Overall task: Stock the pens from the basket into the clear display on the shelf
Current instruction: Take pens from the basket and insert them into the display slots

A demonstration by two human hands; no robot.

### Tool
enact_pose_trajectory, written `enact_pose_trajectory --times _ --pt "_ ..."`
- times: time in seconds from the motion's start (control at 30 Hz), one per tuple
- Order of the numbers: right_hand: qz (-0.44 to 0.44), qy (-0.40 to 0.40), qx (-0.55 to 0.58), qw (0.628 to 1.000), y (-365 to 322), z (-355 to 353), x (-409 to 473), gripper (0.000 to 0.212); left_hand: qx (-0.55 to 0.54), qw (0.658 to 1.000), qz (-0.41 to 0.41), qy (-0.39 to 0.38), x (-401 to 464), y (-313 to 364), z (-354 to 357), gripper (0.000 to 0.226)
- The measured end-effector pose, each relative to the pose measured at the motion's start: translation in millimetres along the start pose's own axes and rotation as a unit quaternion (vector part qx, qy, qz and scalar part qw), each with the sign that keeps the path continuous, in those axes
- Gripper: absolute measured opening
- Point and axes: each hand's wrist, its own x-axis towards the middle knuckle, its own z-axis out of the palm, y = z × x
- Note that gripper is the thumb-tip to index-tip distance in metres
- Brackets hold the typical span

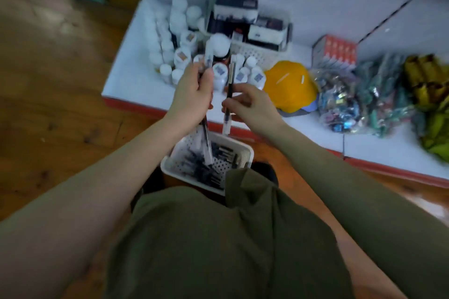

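A white perforated basket (pixel 243 153) of dark pens sits on the floor at my knees, below the shelf edge. My left hand (pixel 192 97) grips a few pens (pixel 208 56) upright, their lower ends reaching down over the basket. My right hand (pixel 252 107) pinches a single black pen with a clear cap (pixel 230 85), held upright just right of the left hand. Both hands hover over the red front edge of the white shelf (pixel 126 80). A clear container holding dark boxes (pixel 247 19) stands at the back of the shelf. The frame is blurred.
White-capped bottles (pixel 167 31) crowd the shelf's left side. To the right lie a yellow object (pixel 289 85), a red-and-white box (pixel 336 51), shiny packets (pixel 345 102) and green-yellow bags (pixel 432 104). Wooden floor (pixel 48 80) lies to the left.
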Motion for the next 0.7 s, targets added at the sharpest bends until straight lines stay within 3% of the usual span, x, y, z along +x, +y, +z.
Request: enact_pose_trajectory --times 0.13,0.3,0.4,0.63,0.7 --pt "-0.066 0.003 0.013 0.998 -70 -29 -26 0.016 0.019 0.993 0.110 0.023 -3 93 -16 0.018" --pt "-0.142 0.012 -0.009 0.990 -142 -69 -60 0.014 0.065 0.980 0.179 0.051 -15 185 -31 0.018" --pt "-0.163 0.025 -0.019 0.986 -176 -96 -73 0.008 0.025 0.979 0.193 0.062 -21 225 -42 0.030" --pt "-0.167 -0.024 -0.087 0.982 -224 -158 -99 0.003 -0.103 0.964 0.213 0.118 -34 301 -66 0.012" --pt "-0.176 -0.026 -0.100 0.979 -233 -168 -105 0.016 -0.141 0.961 0.201 0.129 -36 314 -63 0.012"
